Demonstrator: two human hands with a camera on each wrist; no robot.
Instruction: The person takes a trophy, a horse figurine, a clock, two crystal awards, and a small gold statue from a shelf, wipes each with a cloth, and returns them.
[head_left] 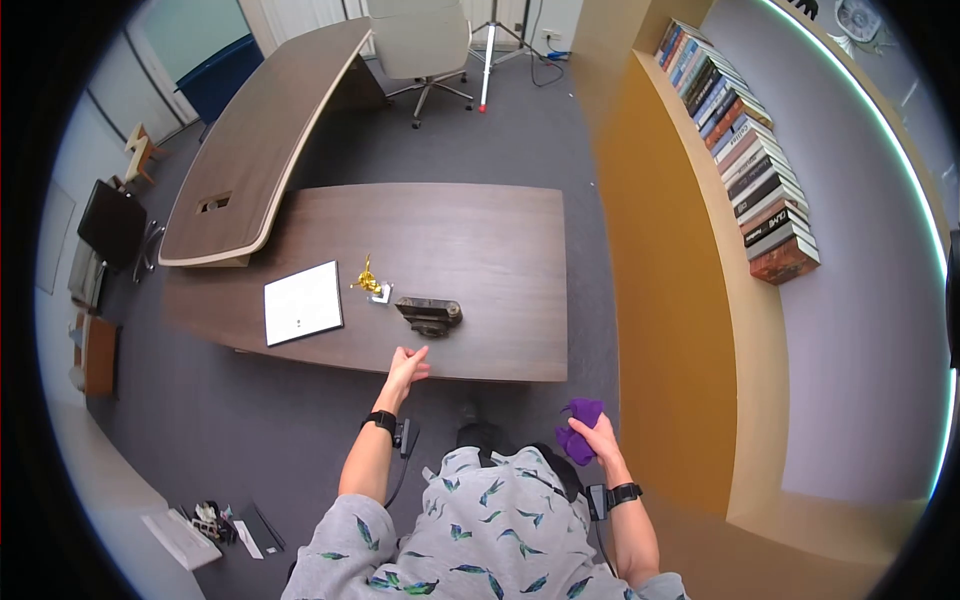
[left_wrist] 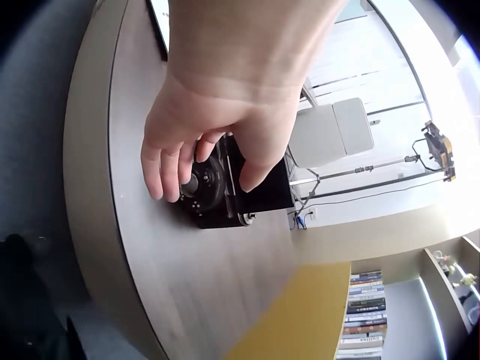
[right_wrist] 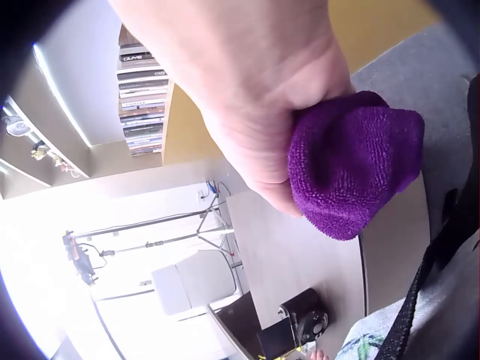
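Note:
My left hand [head_left: 405,371] is at the table's near edge, fingers loosely bent with nothing held. Just beyond it stands a dark, old-style camera [head_left: 430,315] with a round front. In the left wrist view, that hand [left_wrist: 217,120] overlaps the camera [left_wrist: 212,196], hiding part of it. Off to the right, beyond the table's corner, my right hand [head_left: 600,438] grips a crumpled purple cloth [head_left: 580,425]. The fuzzy cloth [right_wrist: 360,161] bulges out of the hand in the right wrist view, and the fingertips are mostly hidden. Left of the camera is a gold figurine [head_left: 369,278] on a clear base.
A white flat folder or book [head_left: 303,304] lies at the left of the brown table [head_left: 480,240]. A curved desk [head_left: 270,120] adjoins it, with a pale chair [head_left: 420,40] behind. Along the right runs a wooden ledge [head_left: 690,230] with a row of books [head_left: 750,165].

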